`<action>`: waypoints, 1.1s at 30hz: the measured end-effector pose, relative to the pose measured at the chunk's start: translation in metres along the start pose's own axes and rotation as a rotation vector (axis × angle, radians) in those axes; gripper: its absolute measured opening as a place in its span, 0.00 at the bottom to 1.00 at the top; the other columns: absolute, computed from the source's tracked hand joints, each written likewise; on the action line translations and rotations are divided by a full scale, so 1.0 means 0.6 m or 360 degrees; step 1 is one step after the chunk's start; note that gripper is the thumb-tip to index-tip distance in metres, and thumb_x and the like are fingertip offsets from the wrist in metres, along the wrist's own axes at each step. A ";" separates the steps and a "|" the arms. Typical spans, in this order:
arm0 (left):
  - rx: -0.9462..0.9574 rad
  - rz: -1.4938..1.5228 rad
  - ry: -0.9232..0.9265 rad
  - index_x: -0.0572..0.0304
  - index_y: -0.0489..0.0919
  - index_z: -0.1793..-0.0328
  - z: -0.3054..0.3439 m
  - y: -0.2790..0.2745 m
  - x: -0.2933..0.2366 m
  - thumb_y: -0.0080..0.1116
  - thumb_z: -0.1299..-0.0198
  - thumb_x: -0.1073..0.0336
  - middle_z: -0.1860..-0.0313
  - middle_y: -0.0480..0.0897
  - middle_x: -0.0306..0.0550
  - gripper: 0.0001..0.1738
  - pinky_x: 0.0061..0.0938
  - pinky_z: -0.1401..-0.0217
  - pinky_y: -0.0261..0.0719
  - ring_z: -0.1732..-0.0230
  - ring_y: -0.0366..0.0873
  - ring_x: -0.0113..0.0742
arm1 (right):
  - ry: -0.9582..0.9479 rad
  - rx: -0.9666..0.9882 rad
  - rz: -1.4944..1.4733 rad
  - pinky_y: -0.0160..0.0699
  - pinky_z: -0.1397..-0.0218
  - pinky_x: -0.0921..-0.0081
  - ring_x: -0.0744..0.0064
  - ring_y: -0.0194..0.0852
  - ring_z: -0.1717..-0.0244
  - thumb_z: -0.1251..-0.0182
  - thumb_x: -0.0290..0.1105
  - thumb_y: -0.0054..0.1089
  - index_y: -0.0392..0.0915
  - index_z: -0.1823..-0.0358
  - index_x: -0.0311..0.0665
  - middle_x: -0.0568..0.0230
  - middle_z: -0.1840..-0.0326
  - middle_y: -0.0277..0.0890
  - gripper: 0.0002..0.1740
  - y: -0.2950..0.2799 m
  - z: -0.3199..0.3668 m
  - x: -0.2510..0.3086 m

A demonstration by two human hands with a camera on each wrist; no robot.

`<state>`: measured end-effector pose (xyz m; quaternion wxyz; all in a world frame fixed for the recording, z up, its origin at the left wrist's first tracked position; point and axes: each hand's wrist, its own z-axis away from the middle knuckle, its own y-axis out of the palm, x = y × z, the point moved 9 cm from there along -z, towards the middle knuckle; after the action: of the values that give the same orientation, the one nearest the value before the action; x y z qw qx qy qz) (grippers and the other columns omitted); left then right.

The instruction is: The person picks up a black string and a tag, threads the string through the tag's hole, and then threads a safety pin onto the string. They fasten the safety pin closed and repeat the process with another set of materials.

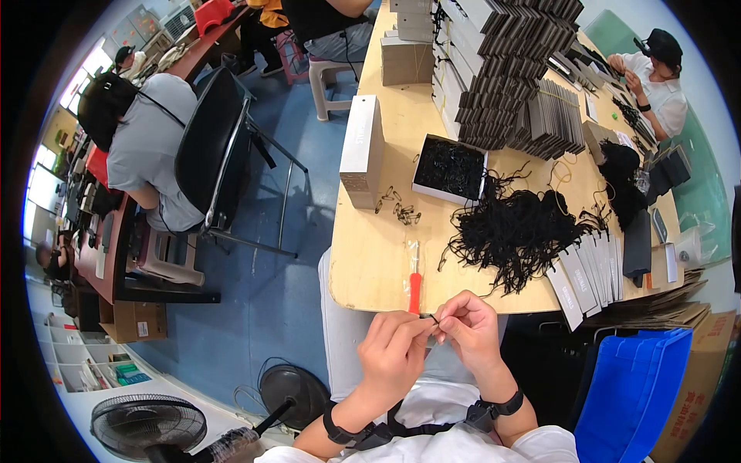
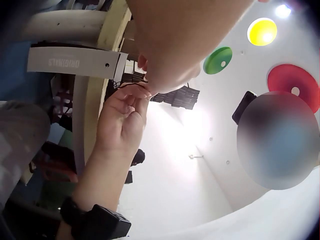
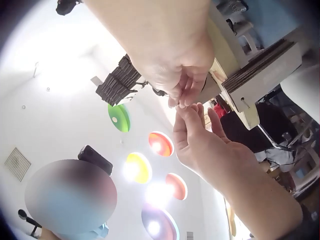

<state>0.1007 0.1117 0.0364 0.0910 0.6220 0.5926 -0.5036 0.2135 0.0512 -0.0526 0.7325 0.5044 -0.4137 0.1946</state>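
Observation:
Above my lap at the table's front edge, my left hand [image 1: 392, 347] and right hand [image 1: 472, 332] meet fingertip to fingertip. Both pinch a thin black cord [image 1: 434, 318], mostly hidden by the fingers. A strand of it shows by the right hand [image 2: 122, 120] in the left wrist view. The left hand [image 3: 205, 145] also appears in the right wrist view, thumb and fingers drawn together. Just beyond the hands lies a red-handled tool [image 1: 415, 292] with a clear upper part. A tangled heap of black cords [image 1: 513, 235] lies ahead to the right.
Small bronze-coloured pins [image 1: 406, 214] lie near a white stack of printed cards [image 1: 361, 150]. An open box of black pieces [image 1: 451, 168] stands before tall card stacks [image 1: 494, 73]. White tags [image 1: 584, 278] fan out at right, above a blue bin [image 1: 633, 393].

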 end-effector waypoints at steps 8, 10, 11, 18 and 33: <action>0.0178 0.0596 -0.0484 0.65 0.81 0.65 0.013 0.018 0.039 0.65 0.46 0.76 0.66 0.80 0.45 0.04 0.24 0.61 0.76 0.65 0.78 0.33 | 0.0015 0.0135 0.0090 0.78 0.66 0.82 0.78 0.77 0.70 0.39 0.22 0.64 0.73 0.65 0.31 0.60 0.67 0.79 0.07 0.004 -0.004 0.016; 0.0203 0.0791 -0.0624 0.66 0.81 0.64 0.021 0.028 0.047 0.63 0.44 0.76 0.64 0.80 0.45 0.03 0.23 0.60 0.76 0.65 0.77 0.31 | 0.0038 0.0145 0.0124 0.77 0.66 0.83 0.79 0.77 0.70 0.39 0.22 0.64 0.73 0.64 0.31 0.61 0.67 0.79 0.07 0.002 -0.006 0.016; 0.0196 0.0827 -0.0684 0.67 0.80 0.64 0.023 0.030 0.052 0.61 0.43 0.76 0.63 0.79 0.45 0.02 0.22 0.58 0.76 0.64 0.77 0.30 | 0.0061 0.0160 0.0156 0.77 0.67 0.83 0.79 0.76 0.70 0.39 0.21 0.64 0.73 0.64 0.31 0.61 0.67 0.79 0.07 0.003 -0.007 0.015; -0.0096 0.0471 -0.0544 0.68 0.75 0.64 -0.011 -0.033 0.084 0.55 0.39 0.78 0.64 0.76 0.42 0.01 0.19 0.59 0.73 0.63 0.74 0.27 | 0.0017 0.0460 -0.0179 0.76 0.69 0.81 0.75 0.77 0.73 0.41 0.21 0.64 0.77 0.65 0.29 0.59 0.71 0.79 0.05 0.001 -0.003 0.068; 0.0595 0.1636 -0.1016 0.67 0.76 0.59 0.040 0.062 0.037 0.56 0.37 0.74 0.45 0.78 0.56 0.03 0.32 0.38 0.70 0.42 0.74 0.37 | -0.0230 0.0057 0.1717 0.70 0.79 0.76 0.75 0.74 0.84 0.36 0.26 0.57 0.77 0.73 0.35 0.65 0.85 0.74 0.07 0.055 0.010 0.151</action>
<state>0.1147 0.0987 -0.0097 0.3833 0.6518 0.0640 -0.6513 0.2409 0.0474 0.0401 0.4897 0.2449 -0.6597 0.5147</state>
